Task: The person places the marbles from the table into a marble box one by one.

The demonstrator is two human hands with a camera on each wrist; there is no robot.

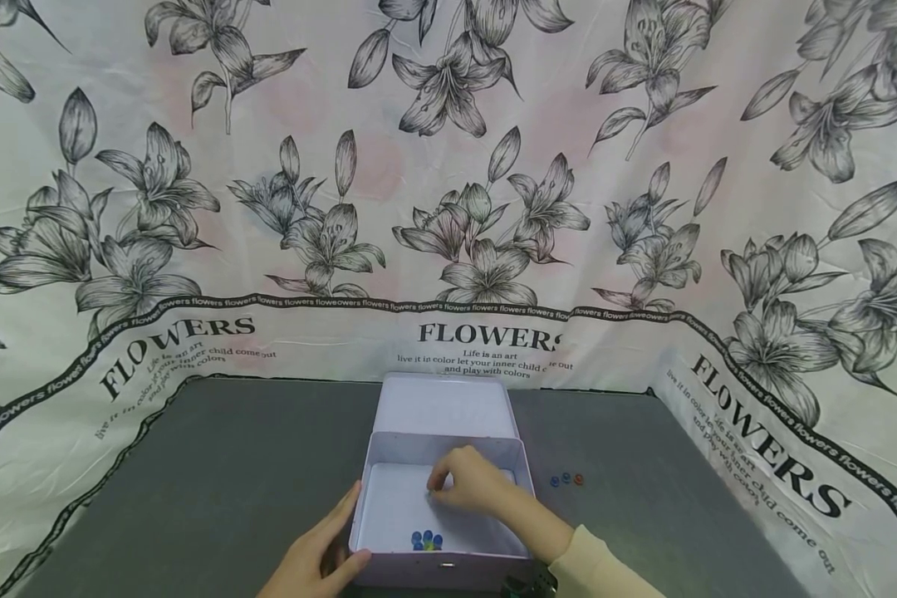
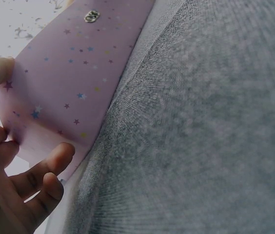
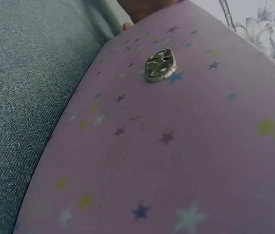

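A lilac metal box [image 1: 448,568] with a star print stands with its lid [image 1: 445,405] tipped back. My left hand [image 1: 318,548] grips its near left corner, thumb at the front rim and fingers along the left side. In the left wrist view, the other fingers [image 2: 47,170] of that hand curl loosely beside the wall. Inside the box hovers my right hand [image 1: 473,482], fingertips bunched downward; I cannot tell whether they pinch something. Several small glass marbles [image 1: 427,538], blue with one yellow-green, lie near the front wall inside.
To the right of the box, two blue marbles [image 1: 560,479] and an orange marble [image 1: 579,479] lie on the dark grey table [image 1: 254,465]. A metal clasp [image 3: 160,66] sticks out of the box front. A flower-printed cloth [image 1: 329,349] hangs behind and at both sides.
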